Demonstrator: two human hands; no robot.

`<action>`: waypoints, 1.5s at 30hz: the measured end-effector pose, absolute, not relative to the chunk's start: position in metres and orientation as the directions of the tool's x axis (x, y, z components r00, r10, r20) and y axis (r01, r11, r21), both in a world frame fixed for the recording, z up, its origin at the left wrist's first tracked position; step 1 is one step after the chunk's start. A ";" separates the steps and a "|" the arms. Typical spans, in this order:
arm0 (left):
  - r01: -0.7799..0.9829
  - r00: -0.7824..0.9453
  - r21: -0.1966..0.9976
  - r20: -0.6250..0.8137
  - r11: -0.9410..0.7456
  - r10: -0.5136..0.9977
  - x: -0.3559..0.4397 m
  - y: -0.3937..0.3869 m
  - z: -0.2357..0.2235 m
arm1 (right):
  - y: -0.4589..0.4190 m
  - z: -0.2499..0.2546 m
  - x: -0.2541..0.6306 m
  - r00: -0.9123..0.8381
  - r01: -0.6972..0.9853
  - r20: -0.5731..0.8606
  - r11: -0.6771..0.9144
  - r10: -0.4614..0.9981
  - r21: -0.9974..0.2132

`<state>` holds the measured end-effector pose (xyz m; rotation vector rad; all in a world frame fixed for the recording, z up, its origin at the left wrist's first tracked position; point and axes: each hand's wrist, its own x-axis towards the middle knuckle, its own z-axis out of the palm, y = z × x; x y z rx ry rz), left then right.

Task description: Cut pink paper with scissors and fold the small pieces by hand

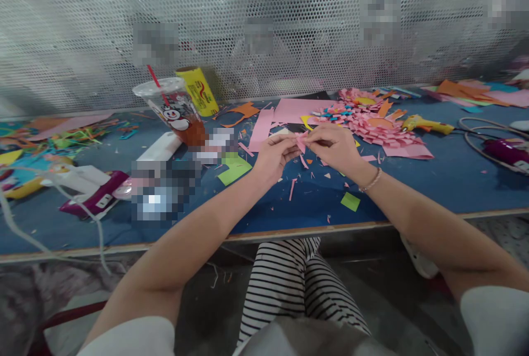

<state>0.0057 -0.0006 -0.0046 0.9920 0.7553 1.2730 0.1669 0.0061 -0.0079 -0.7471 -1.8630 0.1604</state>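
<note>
Between the fingertips of both hands, above the blue table, is a small folded piece of pink paper. My left hand pinches it from the left, and my right hand pinches it from the right. Just behind my right hand lie fringed pink paper flowers, one with an orange centre. A smaller flower with pink and blue strips sits to their left. Flat pink paper sheets lie behind my left hand. Pink scraps are scattered below both hands.
On the left stand a tilted plastic cup with a red straw and a yellow can. A yellow glue gun lies right. Purple power strips with cables are at both sides. A perforated metal panel closes off the back.
</note>
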 end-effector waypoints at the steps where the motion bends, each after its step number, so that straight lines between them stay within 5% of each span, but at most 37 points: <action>1: -0.409 0.172 0.912 0.063 0.013 0.983 0.006 -0.001 -0.004 | 0.006 -0.008 0.167 -0.236 0.429 0.789 0.790 0.567 -0.438; 10: -0.348 0.196 0.936 0.136 -0.061 0.971 0.005 -0.001 -0.004 | -0.003 -0.003 0.166 -0.266 0.446 0.762 0.776 0.591 -0.446; 16: -0.307 0.114 0.935 0.224 -0.180 0.968 0.008 -0.001 -0.006 | 0.001 -0.007 0.162 -0.141 0.169 0.595 0.611 0.791 -0.773; 20: -0.253 0.140 0.939 0.272 -0.232 0.952 0.010 -0.004 -0.008 | 0.007 -0.011 0.160 -0.193 0.165 0.468 0.499 0.862 -0.851; 30: -0.087 0.139 0.956 0.289 -0.279 0.947 0.006 0.003 -0.009 | 0.008 -0.011 0.163 -0.213 0.252 0.435 0.480 0.875 -0.840; 38: 0.064 0.203 0.958 0.260 -0.278 0.944 0.003 0.002 -0.005 | 0.004 -0.006 0.164 -0.275 0.489 0.508 0.574 0.816 -0.657; 45: -0.032 0.164 0.955 0.295 -0.294 0.941 0.003 0.006 -0.009 | 0.008 -0.010 0.165 -0.325 0.332 0.492 0.585 0.807 -0.740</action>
